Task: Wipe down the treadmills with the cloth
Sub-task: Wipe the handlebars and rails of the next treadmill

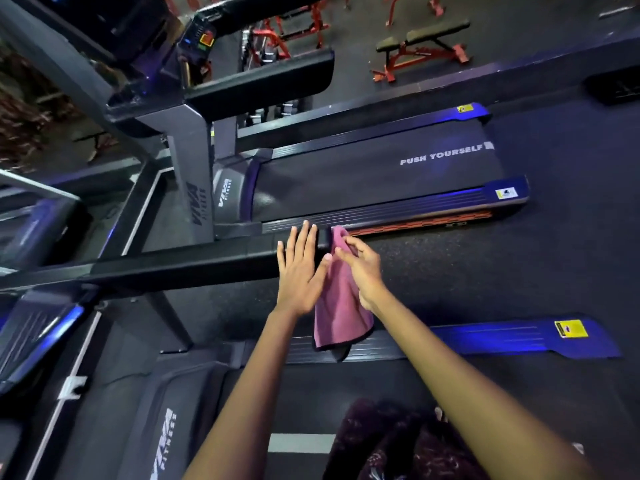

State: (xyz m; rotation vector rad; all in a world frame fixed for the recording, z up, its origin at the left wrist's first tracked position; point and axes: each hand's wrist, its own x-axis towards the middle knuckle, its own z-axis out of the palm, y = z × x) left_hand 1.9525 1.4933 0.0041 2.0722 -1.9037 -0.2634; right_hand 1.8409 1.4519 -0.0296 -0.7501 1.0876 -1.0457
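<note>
Pinching pink cloth point(341, 306): right hand point(360, 271); left hand point(299, 268) flat, fingers spread. Belt point(346, 174) reads "PUSH YOURSELF".

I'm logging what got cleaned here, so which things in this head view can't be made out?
- Handrail end: covered by the pink cloth and left hand, so contact is unclear.
- Right hand grip: fingers bunch the cloth, palm side hidden.
- Yellow labels: print too small.
- Console: blurred and dark, its top cut off by the frame edge.
- Wiped areas: no visible trace.
</note>
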